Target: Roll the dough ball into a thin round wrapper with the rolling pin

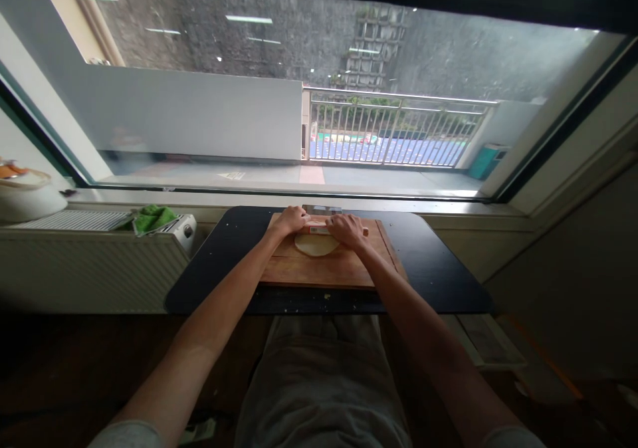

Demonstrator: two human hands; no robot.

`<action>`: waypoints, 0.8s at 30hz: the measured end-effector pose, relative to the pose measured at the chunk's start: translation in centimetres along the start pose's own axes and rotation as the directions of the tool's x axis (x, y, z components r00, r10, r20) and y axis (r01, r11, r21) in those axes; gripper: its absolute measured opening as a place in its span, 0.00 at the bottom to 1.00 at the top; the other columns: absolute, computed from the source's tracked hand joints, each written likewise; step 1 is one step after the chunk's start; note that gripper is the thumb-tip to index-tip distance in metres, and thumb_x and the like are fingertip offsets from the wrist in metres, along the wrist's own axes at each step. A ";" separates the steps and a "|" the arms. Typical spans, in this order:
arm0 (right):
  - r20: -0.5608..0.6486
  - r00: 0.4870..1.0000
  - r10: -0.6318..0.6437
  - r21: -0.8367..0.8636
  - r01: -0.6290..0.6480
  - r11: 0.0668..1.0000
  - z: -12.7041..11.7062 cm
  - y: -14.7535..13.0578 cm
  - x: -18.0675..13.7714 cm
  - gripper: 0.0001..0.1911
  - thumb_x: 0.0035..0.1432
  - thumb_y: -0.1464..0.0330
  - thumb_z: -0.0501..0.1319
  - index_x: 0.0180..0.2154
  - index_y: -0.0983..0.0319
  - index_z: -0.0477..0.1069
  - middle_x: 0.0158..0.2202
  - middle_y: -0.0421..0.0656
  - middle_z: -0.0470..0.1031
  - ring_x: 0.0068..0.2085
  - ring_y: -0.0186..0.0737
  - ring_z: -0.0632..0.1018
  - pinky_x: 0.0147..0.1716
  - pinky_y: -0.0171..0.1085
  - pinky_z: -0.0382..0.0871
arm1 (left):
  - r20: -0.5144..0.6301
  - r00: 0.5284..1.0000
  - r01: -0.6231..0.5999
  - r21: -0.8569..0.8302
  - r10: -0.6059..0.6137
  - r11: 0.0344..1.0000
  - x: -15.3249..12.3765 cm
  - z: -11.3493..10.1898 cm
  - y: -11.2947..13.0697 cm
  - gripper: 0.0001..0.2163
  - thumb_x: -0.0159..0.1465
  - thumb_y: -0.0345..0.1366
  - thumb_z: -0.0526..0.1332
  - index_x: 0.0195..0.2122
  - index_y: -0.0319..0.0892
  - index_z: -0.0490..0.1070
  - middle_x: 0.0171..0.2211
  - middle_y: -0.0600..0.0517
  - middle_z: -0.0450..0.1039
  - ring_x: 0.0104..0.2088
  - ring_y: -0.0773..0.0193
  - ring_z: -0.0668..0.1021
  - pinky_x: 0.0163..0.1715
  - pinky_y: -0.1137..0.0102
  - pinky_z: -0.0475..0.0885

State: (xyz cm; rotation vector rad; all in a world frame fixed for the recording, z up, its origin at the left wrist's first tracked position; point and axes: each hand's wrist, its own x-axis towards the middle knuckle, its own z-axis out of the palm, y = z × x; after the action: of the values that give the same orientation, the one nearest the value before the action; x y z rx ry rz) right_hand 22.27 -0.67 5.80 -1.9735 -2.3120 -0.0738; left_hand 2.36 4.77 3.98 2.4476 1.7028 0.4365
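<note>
A flat round of dough (318, 245) lies on a wooden board (309, 274), partly under a rolling pin (318, 223). My left hand (294, 219) is closed over the pin's left part. Across its right part my right hand (347, 227) is wrapped, with a short wooden end sticking out beyond the fingers. A pale label with some print shows between the hands. The far side of the dough is hidden by the pin and hands. Just behind the pin sits a shiny, rectangular object (321, 209) that I cannot make out.
The board rests on a black table (433, 268) with crumbs near its front edge. A window (209, 122) rises behind it. To the left, a radiator (94, 262) bears a green cloth (154, 219) and a white container (30, 195).
</note>
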 end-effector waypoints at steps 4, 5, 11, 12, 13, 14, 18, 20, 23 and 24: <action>-0.049 0.998 -0.037 -0.017 0.037 0.999 -0.3 -0.4 -1.8 0.23 0.76 0.64 0.51 0.46 0.64 0.84 0.47 0.60 0.85 0.47 0.54 0.85 0.48 0.43 0.73 | 0.015 1.000 0.000 0.010 0.000 1.000 -1.2 -0.2 0.1 0.17 0.68 0.42 0.57 0.30 0.43 0.82 0.33 0.45 0.84 0.34 0.57 0.81 0.35 0.69 0.68; -0.066 0.997 -0.040 -0.011 0.039 0.999 -0.3 -0.4 -2.1 0.23 0.76 0.64 0.50 0.46 0.64 0.84 0.46 0.60 0.85 0.47 0.53 0.85 0.48 0.43 0.73 | 0.006 1.000 0.010 0.015 -0.010 1.000 -1.6 -0.3 0.1 0.16 0.67 0.43 0.58 0.29 0.43 0.81 0.32 0.46 0.83 0.34 0.57 0.81 0.35 0.69 0.67; -0.126 0.991 -0.038 0.004 0.038 0.999 0.0 -0.8 -4.2 0.22 0.75 0.62 0.52 0.46 0.63 0.84 0.45 0.58 0.86 0.47 0.52 0.85 0.46 0.41 0.72 | 0.018 0.999 0.027 0.010 -0.027 1.000 -3.9 -0.9 0.7 0.13 0.66 0.43 0.59 0.28 0.45 0.78 0.31 0.49 0.81 0.33 0.59 0.80 0.32 0.69 0.64; -0.139 0.990 -0.027 0.011 0.028 1.000 0.2 -0.9 -4.5 0.22 0.75 0.62 0.52 0.46 0.63 0.84 0.45 0.58 0.86 0.47 0.52 0.85 0.45 0.41 0.72 | 0.017 1.000 0.021 -0.001 -0.021 1.000 -4.3 -0.9 0.9 0.14 0.67 0.42 0.58 0.29 0.44 0.78 0.31 0.50 0.82 0.33 0.60 0.79 0.32 0.69 0.64; -0.150 0.989 -0.018 0.019 0.021 1.000 0.3 -1.0 -4.9 0.22 0.75 0.62 0.52 0.47 0.62 0.83 0.45 0.57 0.86 0.46 0.52 0.85 0.45 0.40 0.71 | 0.016 1.000 0.020 0.002 -0.020 1.000 -4.8 -0.9 1.0 0.14 0.67 0.42 0.57 0.29 0.44 0.78 0.32 0.49 0.82 0.33 0.60 0.79 0.32 0.69 0.64; -0.158 0.987 -0.014 0.026 0.018 1.000 0.5 -1.1 -5.3 0.22 0.76 0.61 0.51 0.47 0.62 0.83 0.45 0.57 0.86 0.46 0.52 0.86 0.44 0.40 0.71 | 0.016 1.000 0.018 0.006 -0.018 1.000 -5.3 -0.9 1.1 0.14 0.68 0.42 0.57 0.30 0.44 0.78 0.32 0.49 0.82 0.33 0.60 0.79 0.32 0.69 0.64; -0.154 0.987 -0.037 0.039 0.043 0.998 0.6 -1.3 -6.4 0.22 0.76 0.61 0.51 0.49 0.62 0.82 0.45 0.55 0.86 0.45 0.50 0.86 0.43 0.40 0.71 | -0.003 1.000 0.019 0.031 -0.019 0.999 -6.9 -1.1 1.8 0.15 0.68 0.42 0.56 0.31 0.43 0.79 0.35 0.46 0.83 0.35 0.57 0.81 0.34 0.67 0.65; -0.155 0.987 -0.034 0.037 0.040 0.998 0.5 -1.2 -6.4 0.22 0.75 0.61 0.51 0.47 0.62 0.83 0.45 0.55 0.86 0.45 0.50 0.86 0.44 0.39 0.70 | -0.025 0.999 0.038 0.043 -0.037 0.998 -7.2 -1.2 2.2 0.16 0.69 0.43 0.55 0.33 0.44 0.80 0.37 0.45 0.84 0.38 0.55 0.82 0.35 0.66 0.66; -0.137 0.991 -0.001 0.032 0.006 0.999 0.2 -1.1 -5.6 0.24 0.75 0.61 0.51 0.43 0.63 0.85 0.44 0.57 0.86 0.45 0.51 0.86 0.44 0.39 0.70 | -0.050 0.994 0.100 0.061 -0.097 0.993 -7.2 -1.4 2.9 0.17 0.69 0.44 0.55 0.35 0.44 0.82 0.40 0.43 0.85 0.42 0.52 0.83 0.38 0.65 0.69; -0.130 0.991 0.011 0.035 -0.007 0.999 0.1 -1.1 -5.2 0.24 0.74 0.61 0.52 0.42 0.64 0.85 0.44 0.58 0.86 0.45 0.52 0.86 0.45 0.39 0.70 | -0.060 0.991 0.126 0.068 -0.122 0.990 -7.0 -1.4 3.1 0.18 0.69 0.44 0.54 0.36 0.44 0.83 0.40 0.42 0.85 0.43 0.51 0.84 0.40 0.65 0.70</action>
State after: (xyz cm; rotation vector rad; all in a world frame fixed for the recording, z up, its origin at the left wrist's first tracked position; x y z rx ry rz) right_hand 21.97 -5.96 5.14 -1.9022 -2.2082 -0.1558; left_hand 2.47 -2.97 4.97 2.3812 1.9125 0.4401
